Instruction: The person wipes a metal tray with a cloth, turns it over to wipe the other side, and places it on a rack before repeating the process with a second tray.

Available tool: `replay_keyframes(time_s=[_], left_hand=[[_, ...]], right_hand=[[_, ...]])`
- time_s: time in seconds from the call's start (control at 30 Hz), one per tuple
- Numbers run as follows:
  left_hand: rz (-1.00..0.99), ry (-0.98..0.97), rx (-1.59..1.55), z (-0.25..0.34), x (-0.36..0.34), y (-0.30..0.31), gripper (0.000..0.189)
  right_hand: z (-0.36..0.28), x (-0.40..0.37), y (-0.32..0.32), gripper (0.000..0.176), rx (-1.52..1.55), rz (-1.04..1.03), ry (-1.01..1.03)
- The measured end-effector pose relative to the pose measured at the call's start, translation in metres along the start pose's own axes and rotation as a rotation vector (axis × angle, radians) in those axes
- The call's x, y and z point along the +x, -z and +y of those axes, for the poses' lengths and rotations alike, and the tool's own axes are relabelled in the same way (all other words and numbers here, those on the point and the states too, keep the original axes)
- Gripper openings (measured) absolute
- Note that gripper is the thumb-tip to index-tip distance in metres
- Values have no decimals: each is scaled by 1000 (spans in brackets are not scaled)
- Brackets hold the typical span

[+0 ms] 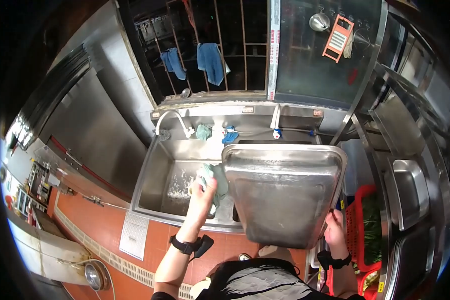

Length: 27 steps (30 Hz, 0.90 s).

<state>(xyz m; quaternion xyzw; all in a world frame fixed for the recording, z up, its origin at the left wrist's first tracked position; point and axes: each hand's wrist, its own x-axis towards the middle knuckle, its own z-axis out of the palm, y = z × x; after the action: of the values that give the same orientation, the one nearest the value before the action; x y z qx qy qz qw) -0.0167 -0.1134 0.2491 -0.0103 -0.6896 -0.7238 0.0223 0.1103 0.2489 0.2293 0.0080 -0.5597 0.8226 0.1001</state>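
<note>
My right hand (334, 227) is closed on the lower right rim of a large steel tray (285, 200). The tray is tilted up, with a broad flat face towards me, and it covers most of the right side of the sink. Over the left sink basin (152, 185), my left hand (203, 195) is closed on a pale green cloth (218, 181), which hangs down beside the tray's left edge. White flecks, perhaps suds or scraps, lie on the basin floor. The fingertips of my left hand are partly hidden by the cloth.
Two white faucets (276, 117) rise behind the sink, near a bundled green cloth (203, 132) and a blue cloth (230, 135). Steel shelving with a steel pan (410, 192) lines the right side. A red basket (355, 225) of greens stands below it. Blue cloths (211, 62) hang on window bars.
</note>
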Motion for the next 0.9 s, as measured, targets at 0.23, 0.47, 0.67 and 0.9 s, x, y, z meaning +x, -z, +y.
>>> replay_keyframes(time_s=[0.23, 0.47, 0.67, 0.9], left_hand=[[227, 44, -126, 47, -2, -11, 35], [198, -205, 295, 51, -19, -44, 19], [268, -646, 466, 70, -38, -85, 19], [524, -200, 23, -15, 15, -46, 21]], right_hand=[[-23, -8, -35, 26, -349, -164, -75], [-16, -12, -66, 16, -620, -119, -39], [-2, 1, -75, 26, -900, -50, 175], [-12, -23, -58, 35, -847, 24, 243]])
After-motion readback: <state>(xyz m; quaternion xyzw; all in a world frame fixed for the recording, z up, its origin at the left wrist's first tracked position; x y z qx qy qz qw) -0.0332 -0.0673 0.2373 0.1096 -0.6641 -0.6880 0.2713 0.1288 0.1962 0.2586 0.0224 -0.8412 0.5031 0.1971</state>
